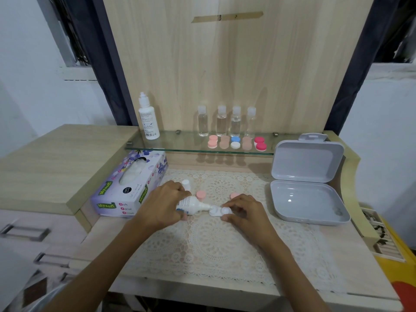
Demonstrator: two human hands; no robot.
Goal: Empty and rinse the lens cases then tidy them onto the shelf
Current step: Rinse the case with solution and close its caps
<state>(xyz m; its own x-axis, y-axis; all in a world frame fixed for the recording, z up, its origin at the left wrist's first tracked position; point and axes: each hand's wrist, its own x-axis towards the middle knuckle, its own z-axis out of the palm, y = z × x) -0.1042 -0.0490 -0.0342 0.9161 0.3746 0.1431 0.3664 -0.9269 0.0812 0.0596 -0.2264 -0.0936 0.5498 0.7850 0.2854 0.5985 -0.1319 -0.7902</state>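
A white lens case [219, 210] lies uncapped on the lace mat. My left hand [163, 204] grips a small white solution bottle [191, 204] tipped sideways, its nozzle over the case's left well. My right hand [244, 209] pinches the case's right end. Two pink caps [200, 195] [234, 195] lie just behind the case. The bottle's white cap [186, 183] stands behind my left hand. Several capped lens cases [235, 142] in pink, tan, blue-white and red sit in a row on the glass shelf [180, 144].
A larger white solution bottle [147, 118] and several clear small bottles [225, 121] stand on the shelf. A tissue box [128, 188] lies to the left. An open grey plastic box [308, 181] sits to the right. Drawers are at far left.
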